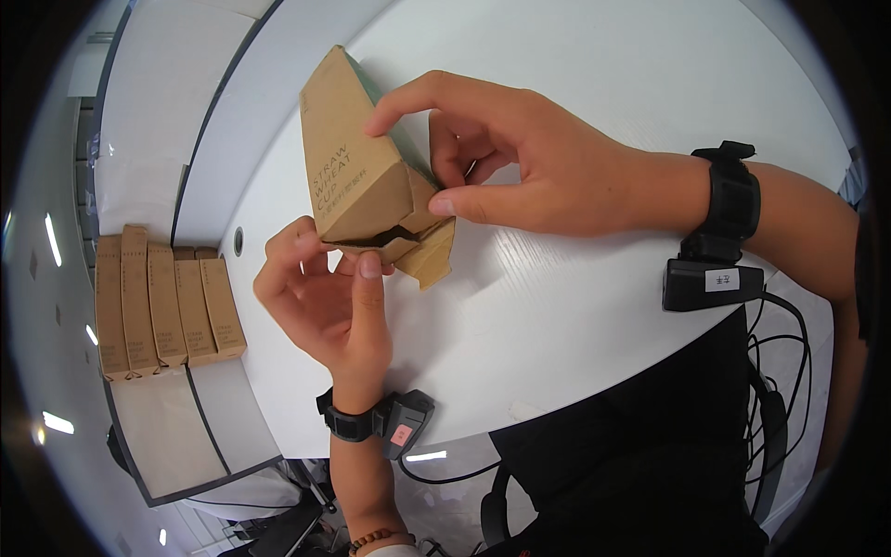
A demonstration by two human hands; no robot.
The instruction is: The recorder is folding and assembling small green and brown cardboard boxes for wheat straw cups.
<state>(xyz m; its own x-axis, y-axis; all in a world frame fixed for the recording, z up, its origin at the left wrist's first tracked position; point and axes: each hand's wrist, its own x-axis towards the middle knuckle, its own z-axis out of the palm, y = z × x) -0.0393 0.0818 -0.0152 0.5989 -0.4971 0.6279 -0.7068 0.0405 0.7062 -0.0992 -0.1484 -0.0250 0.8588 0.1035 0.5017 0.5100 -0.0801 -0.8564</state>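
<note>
A brown cardboard box (357, 148) with dark printing and a green side lies tilted above the white table. Its near end is partly open, with a dark gap between the folded flaps and one flap (432, 260) sticking out. My left hand (325, 297) pinches the edge of this end, thumb on the lower flap and fingers behind the box. My right hand (520, 158) is curled around the box's right side. Its index fingertip rests on the printed face and its thumb presses on the end flap. What is inside the box is hidden.
Several similar brown boxes (167, 302) stand in a row at the left, by a low partition (158, 436). The white table (594, 325) has a curved near edge. Black wrist straps with small devices (710, 283) sit on both my wrists, and black cables (789, 371) hang at the right.
</note>
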